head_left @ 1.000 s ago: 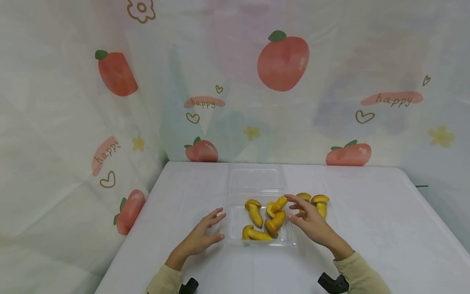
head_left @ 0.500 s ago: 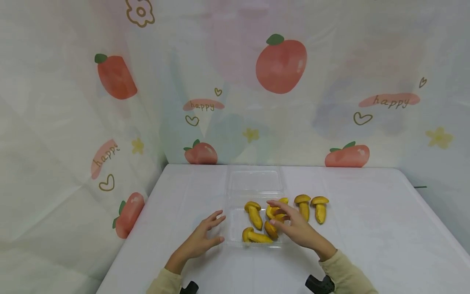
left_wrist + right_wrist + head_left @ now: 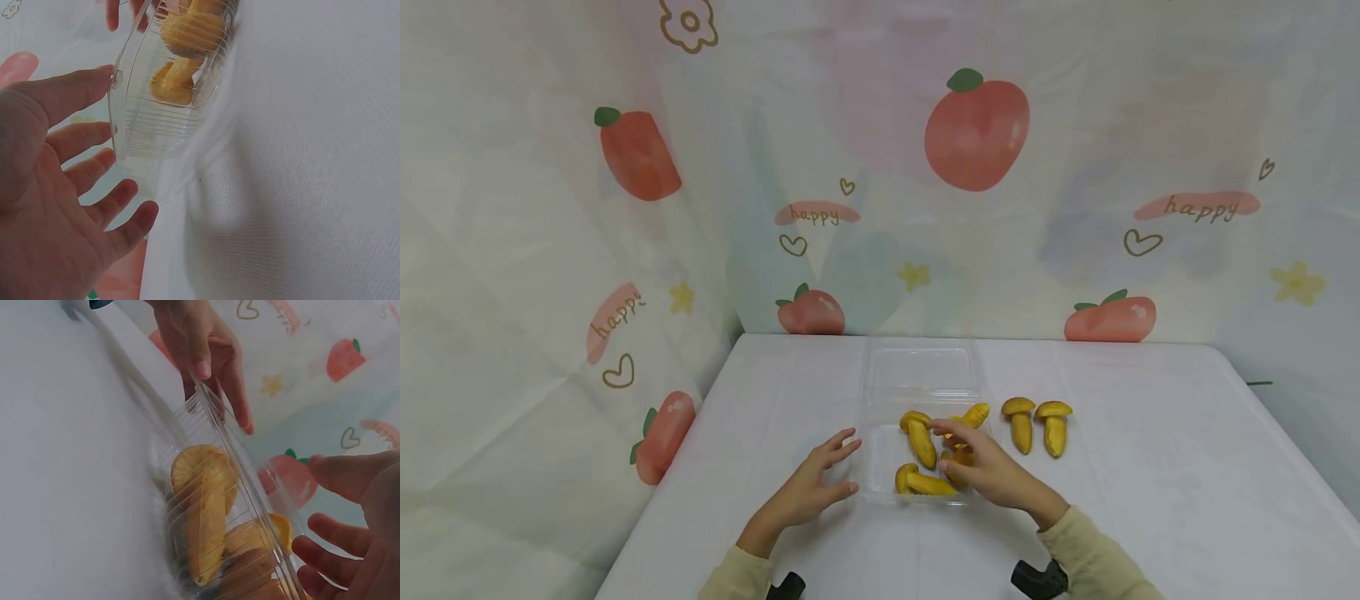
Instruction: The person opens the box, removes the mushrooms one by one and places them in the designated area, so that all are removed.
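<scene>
A clear plastic box (image 3: 878, 467) lies open with several yellow-brown mushrooms inside. One mushroom (image 3: 917, 442) leans at the back left, another mushroom (image 3: 928, 483) lies along the front wall. My right hand (image 3: 988, 471) is above the box's right half, partly hiding a mushroom (image 3: 976, 414) and one below it. In the right wrist view, the fingers of the right hand (image 3: 350, 531) are spread, with nothing held. My left hand (image 3: 808, 487) stands at the box's left side, fingers extended; in the left wrist view its thumb (image 3: 81, 90) meets the rim, though contact is unclear.
Two mushrooms, a left one (image 3: 1018, 423) and a right one (image 3: 1055, 427), lie on the white table (image 3: 1150, 450) right of the box. The box's clear lid (image 3: 921, 367) is folded back behind it. A printed cloth (image 3: 865, 125) hangs behind the table.
My right hand has moved left from the box's right edge to over the mushrooms inside, uncovering the two mushrooms outside on the right. My left hand has stayed put.
</scene>
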Demonstrator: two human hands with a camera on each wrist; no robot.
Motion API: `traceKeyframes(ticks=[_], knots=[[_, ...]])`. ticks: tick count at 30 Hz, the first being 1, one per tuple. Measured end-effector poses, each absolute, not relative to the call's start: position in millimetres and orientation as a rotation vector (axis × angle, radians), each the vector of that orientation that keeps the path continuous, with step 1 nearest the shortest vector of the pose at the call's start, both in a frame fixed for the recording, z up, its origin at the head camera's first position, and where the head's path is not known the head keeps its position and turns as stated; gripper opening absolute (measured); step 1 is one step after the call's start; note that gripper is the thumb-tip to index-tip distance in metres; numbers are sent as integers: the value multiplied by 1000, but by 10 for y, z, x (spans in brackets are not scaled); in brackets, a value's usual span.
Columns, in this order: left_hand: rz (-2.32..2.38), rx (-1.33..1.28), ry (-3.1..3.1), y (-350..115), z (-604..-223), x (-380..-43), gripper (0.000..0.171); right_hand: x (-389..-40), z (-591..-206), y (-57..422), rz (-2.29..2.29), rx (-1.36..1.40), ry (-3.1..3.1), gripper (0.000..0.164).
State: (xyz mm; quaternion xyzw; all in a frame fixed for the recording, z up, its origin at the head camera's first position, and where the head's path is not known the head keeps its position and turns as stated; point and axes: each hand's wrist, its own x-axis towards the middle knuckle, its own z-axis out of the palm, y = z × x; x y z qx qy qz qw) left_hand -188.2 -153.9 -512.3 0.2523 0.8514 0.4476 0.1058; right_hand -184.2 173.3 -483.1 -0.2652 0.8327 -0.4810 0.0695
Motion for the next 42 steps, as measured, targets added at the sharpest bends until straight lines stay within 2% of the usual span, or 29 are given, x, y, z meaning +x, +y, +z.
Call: traceKeyframes(ticks=[19, 42], knots=[[1297, 747, 2527, -1529, -5086, -1883, 65, -1889, -4896, 1572, -1309, -824, 2468, 59], [1297, 728, 2510, -1517, -5089, -1890, 65, -2055, -4967, 1353, -1007, -912, 2590, 56]])
